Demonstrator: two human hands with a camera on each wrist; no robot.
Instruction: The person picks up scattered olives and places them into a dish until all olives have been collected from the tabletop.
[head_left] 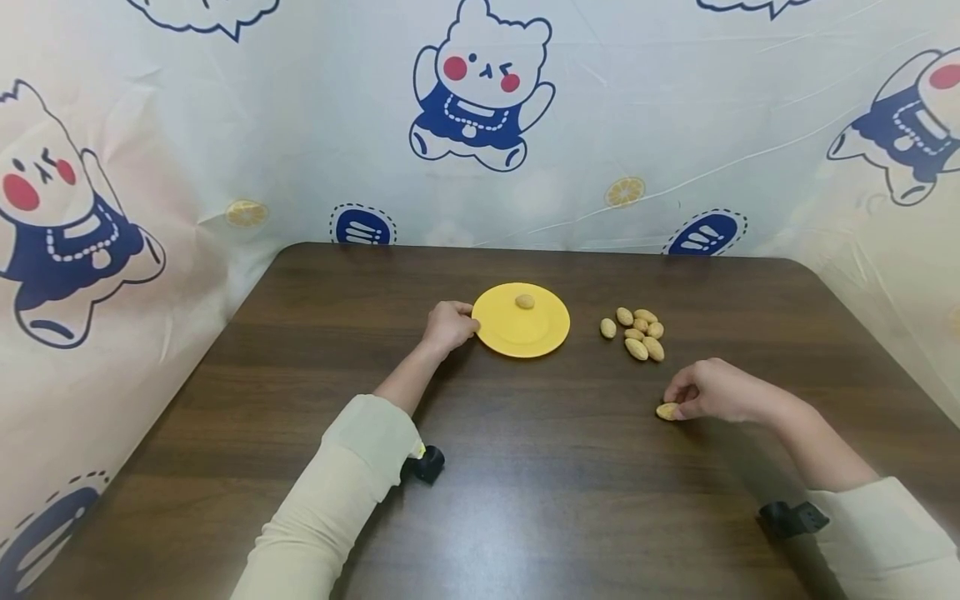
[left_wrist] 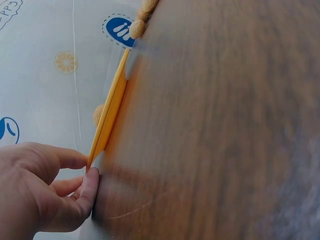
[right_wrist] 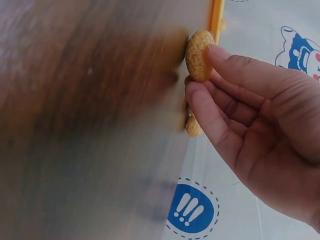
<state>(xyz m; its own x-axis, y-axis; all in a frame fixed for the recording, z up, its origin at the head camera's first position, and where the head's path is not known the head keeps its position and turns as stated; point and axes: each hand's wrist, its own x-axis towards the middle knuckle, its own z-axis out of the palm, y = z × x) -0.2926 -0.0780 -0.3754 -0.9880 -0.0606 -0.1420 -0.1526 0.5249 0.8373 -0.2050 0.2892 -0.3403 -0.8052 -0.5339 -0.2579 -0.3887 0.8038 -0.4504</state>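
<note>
A dark brown, wood-grained bench (head_left: 525, 517) with rounded far corners stands before a pale, creased backdrop (head_left: 315, 117), which also runs along both sides. Its print shows red-cheeked cartoon figures (head_left: 480, 112) in blue outfits, yellow citrus slices (head_left: 626, 192), dash-ringed blue ovals (head_left: 705, 233) and cut-off speech bubbles (head_left: 206, 15).

The left arm (head_left: 337, 483) reaches from the near left toward the far middle, the left hand (head_left: 448, 327) pinching with thumb and fingers. The right arm (head_left: 832, 450) slants in from the near right; the right hand (head_left: 708, 392) pinches too, fingers bent, directed left.
</note>
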